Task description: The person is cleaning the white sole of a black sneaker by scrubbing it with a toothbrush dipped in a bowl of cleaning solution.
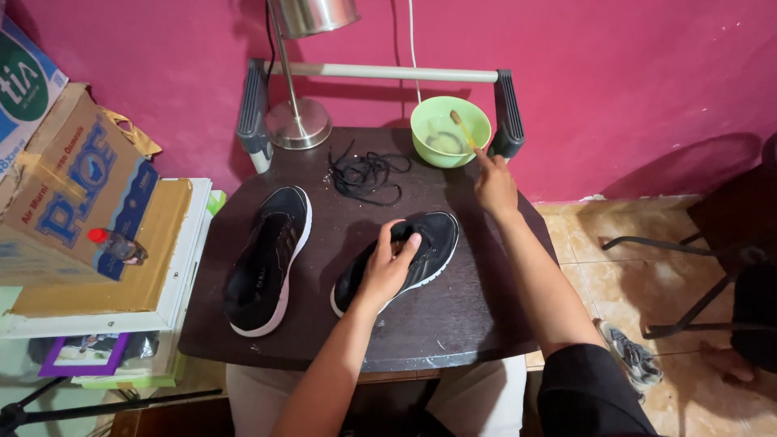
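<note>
Two black shoes with white soles lie on a dark wooden table [453,316]. My left hand [387,265] grips the right-hand shoe [429,243] around its opening, holding it on the table. The other shoe [267,259] lies apart to the left, untouched. My right hand [494,182] reaches toward a green bowl [477,121] at the back and holds a yellowish toothbrush [463,129], whose head dips into the bowl. A pile of black laces [366,174] sits between the bowl and the shoes.
A metal lamp [298,121] stands at the table's back left. Cardboard boxes [73,186] with a small bottle [117,245] are stacked to the left. A grey shoe [633,356] lies on the tiled floor at right, near a dark chair's legs [688,299].
</note>
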